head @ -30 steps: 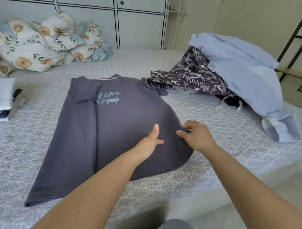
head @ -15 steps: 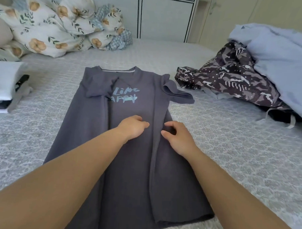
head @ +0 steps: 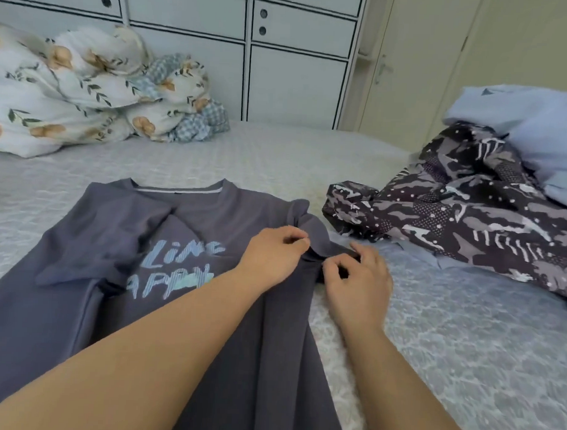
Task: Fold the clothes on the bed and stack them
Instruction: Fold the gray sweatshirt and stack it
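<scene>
a: since half a second ago both hands have gone up from the shirt's middle to its right sleeve, and the head view has tipped closer.

b: agreed. in the head view the grey t-shirt (head: 191, 231) lies flat on the bed (head: 464, 349), both sides folded in. the left hand (head: 274, 256) has curled fingers pinching the sleeve (head: 320, 242) fabric; the right hand (head: 358, 281) pinches the sleeve's edge just beside it.

a: what could go wrong?

b: i judge the sleeve may bunch instead of lying flat, since it is already ruffled at the shoulder. a hard tug could also drag open the right side fold.

a: and the rest?

b: the patterned garment (head: 462, 218) and the pale blue garment (head: 542, 133) wait unfolded nearby, near enough to snag.
</scene>
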